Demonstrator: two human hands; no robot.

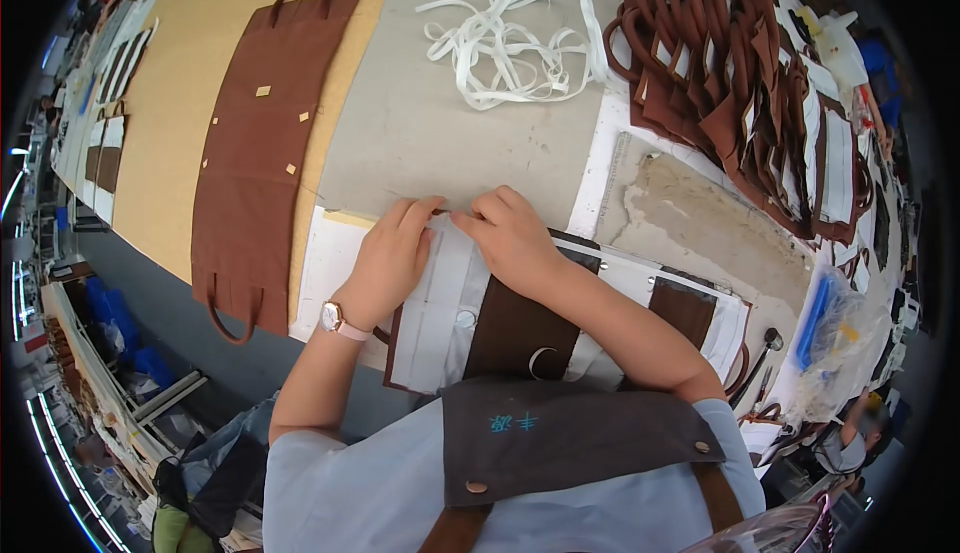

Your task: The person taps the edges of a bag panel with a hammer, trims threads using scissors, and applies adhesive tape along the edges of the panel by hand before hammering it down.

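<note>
My left hand (393,248), with a pink-strapped watch at the wrist, rests at the upper left edge of a brown and white bag piece (526,325). Close beside it, my right hand (508,241) has its fingers bent at the same edge. Both hands' fingertips are pinched near a pale strip (446,273), and what lies between them is too small to make out. The piece lies flat, with a round white fastener (465,320) and a brown panel below my right hand.
A flat brown bag with handles (250,153) lies at left on yellow board. Tangled white tape (500,53) sits on the grey board (430,143). Stacked brown bags (710,83) fill the upper right. A black-headed tool (772,339) and blue item in plastic (820,323) lie right.
</note>
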